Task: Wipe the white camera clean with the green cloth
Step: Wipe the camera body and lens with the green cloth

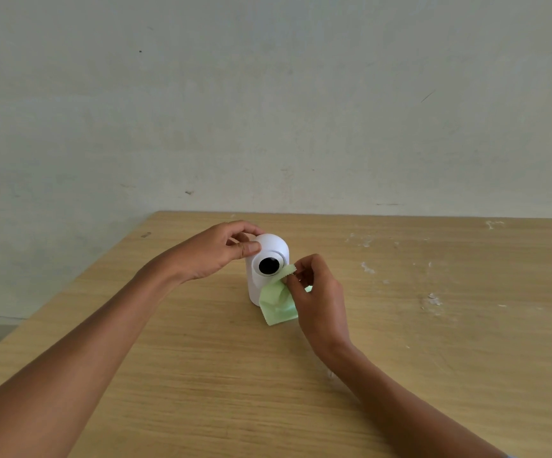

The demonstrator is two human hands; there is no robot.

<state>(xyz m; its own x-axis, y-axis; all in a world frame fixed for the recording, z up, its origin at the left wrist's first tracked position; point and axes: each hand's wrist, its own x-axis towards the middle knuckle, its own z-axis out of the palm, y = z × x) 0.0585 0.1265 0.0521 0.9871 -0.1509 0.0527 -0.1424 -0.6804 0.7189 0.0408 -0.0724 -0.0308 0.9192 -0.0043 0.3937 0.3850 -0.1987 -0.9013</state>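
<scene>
Two grips work near the counter's [400,342] far edge: left grip [215,251] clasps the white camera [269,246], right grip [317,292] pinches the green cloth [278,305], which hides the camera's base.

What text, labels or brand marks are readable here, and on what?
None readable.
white camera: plain shell and black lens, no logo or lettering showing on this side.
green cloth: no print.
table: only pale scuffs, no writing.
wall: only small marks, no signs.
</scene>
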